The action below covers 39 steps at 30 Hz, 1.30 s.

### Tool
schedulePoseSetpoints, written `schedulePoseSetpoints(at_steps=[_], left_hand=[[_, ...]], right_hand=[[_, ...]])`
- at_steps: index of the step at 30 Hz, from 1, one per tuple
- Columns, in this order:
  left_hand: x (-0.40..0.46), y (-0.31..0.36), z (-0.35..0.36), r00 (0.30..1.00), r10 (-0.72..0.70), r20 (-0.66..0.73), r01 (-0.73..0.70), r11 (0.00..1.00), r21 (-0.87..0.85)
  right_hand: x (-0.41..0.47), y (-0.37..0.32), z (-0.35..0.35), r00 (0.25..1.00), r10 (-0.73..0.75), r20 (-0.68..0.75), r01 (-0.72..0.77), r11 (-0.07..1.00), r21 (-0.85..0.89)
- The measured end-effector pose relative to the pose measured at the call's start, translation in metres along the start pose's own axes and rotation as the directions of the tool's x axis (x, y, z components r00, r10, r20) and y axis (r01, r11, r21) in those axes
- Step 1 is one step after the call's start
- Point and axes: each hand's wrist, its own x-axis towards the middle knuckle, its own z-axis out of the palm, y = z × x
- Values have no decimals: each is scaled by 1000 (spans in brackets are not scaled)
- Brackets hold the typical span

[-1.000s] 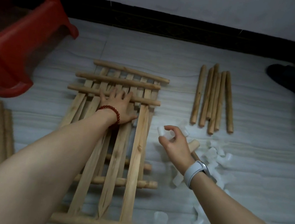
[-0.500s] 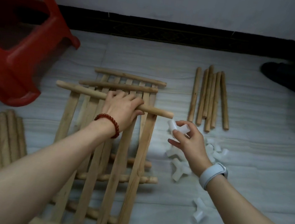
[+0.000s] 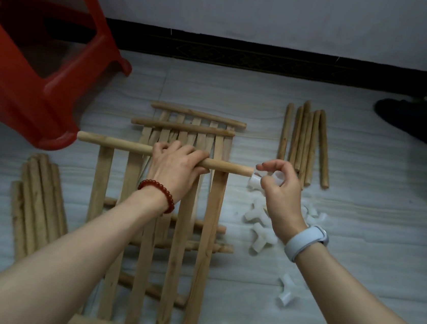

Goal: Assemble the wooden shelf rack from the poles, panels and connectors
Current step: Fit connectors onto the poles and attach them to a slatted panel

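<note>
A slatted wooden panel [image 3: 177, 251] is tilted up off a stack of other panels [image 3: 192, 125] on the floor. My left hand [image 3: 177, 165] grips the panel's top round rail [image 3: 113, 142], fingers curled over it. My right hand [image 3: 278, 188] pinches a white plastic connector [image 3: 274, 178] right at the rail's right end, its socket touching the tip. A pile of white connectors [image 3: 260, 233] lies under and beside that hand.
Loose poles [image 3: 305, 143] lie in a bundle at the right, and another bundle of poles [image 3: 37, 203] lies at the left. A red plastic stool [image 3: 30, 82] stands at the far left. Dark slippers [image 3: 413, 123] sit at the far right by the wall.
My left hand has lifted the top panel toward me by its rail. My right hand has carried the connector left to the rail's right end.
</note>
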Motion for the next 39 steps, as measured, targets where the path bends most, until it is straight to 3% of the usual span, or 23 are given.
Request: schedulePoseSetpoints(at_steps=[4,13,15,18,20,21,24,28,32,35,39], left_hand=[[-3,4,-1,1000,4,-25,-4,1000,-11],[-34,22,-34,998,54,-16,-53,998,44],[-45,27,-49,998,45,-43,-43,998,48],[-59,33,-66,997,45,-65,-41,997,63],[-69,35,-72,994,45,-95,-39,997,65],[-73,34,-75,993,43,-109,-36,997,66],[-82,29,-81,993,28,-115,-24,999,40],[-89,27,-85,993,11,-118,-12,1000,-5],[-93,26,-89,994,-13,-106,9,999,-35],[-97,28,-89,994,-18,-104,13,999,-50],[-100,29,-85,989,-35,-140,24,997,-77]], right_hand=[[3,5,1,998,0,-63,2,1000,31],[-25,-31,-1,999,-23,-35,30,977,211],[-33,-45,-2,999,46,-12,-41,967,251],[-43,-65,-11,953,274,130,-299,922,244],[-51,-75,-19,884,397,247,-436,891,129],[-53,-79,-22,868,410,282,-435,900,33],[-59,-84,-27,880,326,347,-309,945,-105],[-68,-84,-31,860,218,460,-218,974,-55],[-76,-83,-36,832,120,542,-60,990,-127],[-88,-73,-37,848,-7,531,88,988,-128],[-96,-56,-31,874,-149,462,331,880,-341]])
